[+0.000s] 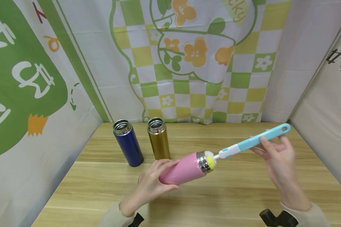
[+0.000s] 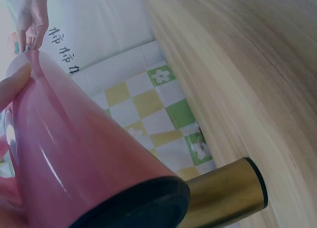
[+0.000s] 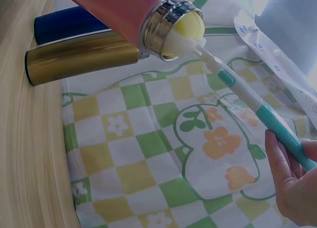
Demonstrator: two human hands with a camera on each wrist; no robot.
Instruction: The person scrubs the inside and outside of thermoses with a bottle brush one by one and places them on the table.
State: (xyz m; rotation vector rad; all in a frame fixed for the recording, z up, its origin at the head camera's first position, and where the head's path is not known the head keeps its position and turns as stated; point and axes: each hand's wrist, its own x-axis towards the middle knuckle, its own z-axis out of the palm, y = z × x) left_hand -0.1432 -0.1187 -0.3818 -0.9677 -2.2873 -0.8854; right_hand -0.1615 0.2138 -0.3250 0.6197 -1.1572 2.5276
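My left hand [image 1: 152, 181] grips a pink thermos bottle [image 1: 183, 169] around its lower body, tilted with its mouth toward the right. In the right hand [image 1: 278, 157] is the blue handle of a bottle brush [image 1: 253, 142], pinched between thumb and fingers. The brush's yellow and white sponge head [image 1: 209, 160] sits at the bottle's mouth, partly inside the steel rim [image 3: 161, 27]; how deep it reaches is hidden. The left wrist view shows the bottle's dark base [image 2: 138, 205] close up.
A blue bottle [image 1: 128, 143] and a gold bottle [image 1: 158, 138], both uncapped, stand behind the left hand on the wooden table [image 1: 82, 195]. A checked, flowered cloth [image 1: 193, 94] hangs along the table's back edge. Printed cloth also covers the sides.
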